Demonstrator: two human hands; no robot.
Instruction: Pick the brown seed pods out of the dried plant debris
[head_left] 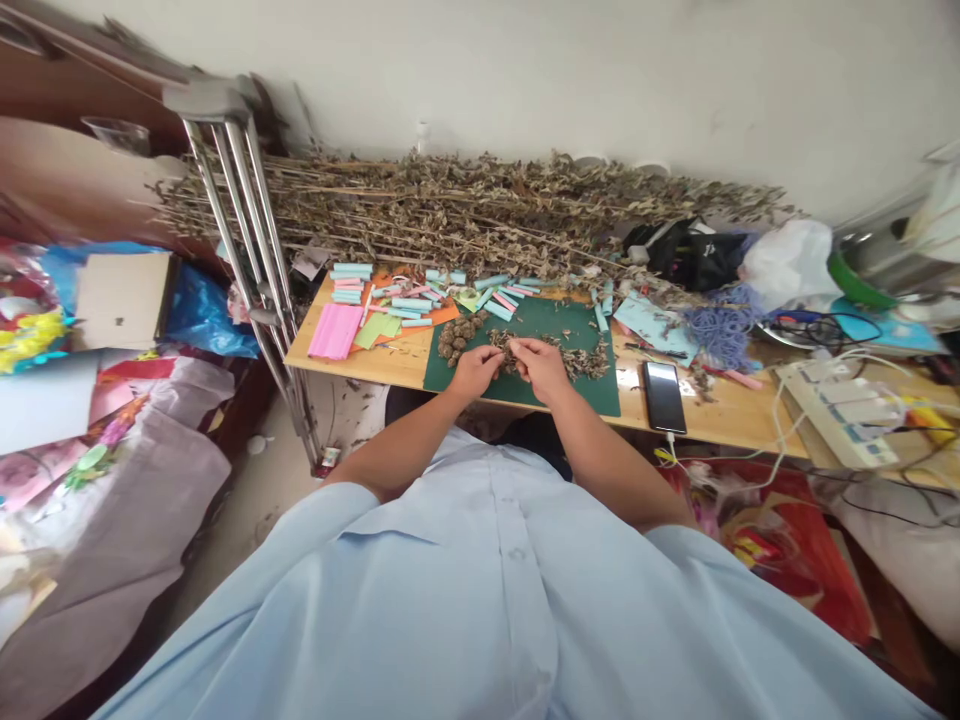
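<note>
Bending over the table (750, 425) in a light blue shirt (517, 580), we bring both hands close together above the near half of the green mat (559, 316). Our left hand (476, 372) is curled, its thumb and forefinger closed in a pinch at the near edge of the dried leaves (589, 362). Our right hand (538, 370) is just beside it, fingers bent and fingertips also drawn together over the leaves; whatever either pinch holds is too small for us to tell. The dried leaves lie loose on the mat, partly behind our hands and spreading to the right of them. A cluster of brown balls (456, 340) sits near our left hand, toward the mat's left edge. Past the mat's far edge and to its left, we see small paper rolls (411, 304) in pale blue and pink, with a pink paper stack (335, 330) at the left end of the table. Long dried stalks (480, 205) lie lengthwise along the wall behind all of this. To the right of the mat we have a dark-screened phone (664, 395) with a white cable (670, 437) plugged into its near end, a light blue sheet (652, 325) beyond it, a tangle of blue-violet yarn (720, 330), and a power strip (840, 415) farther right. A folded metal stand (240, 190) leans upright by the table's left end.
</note>
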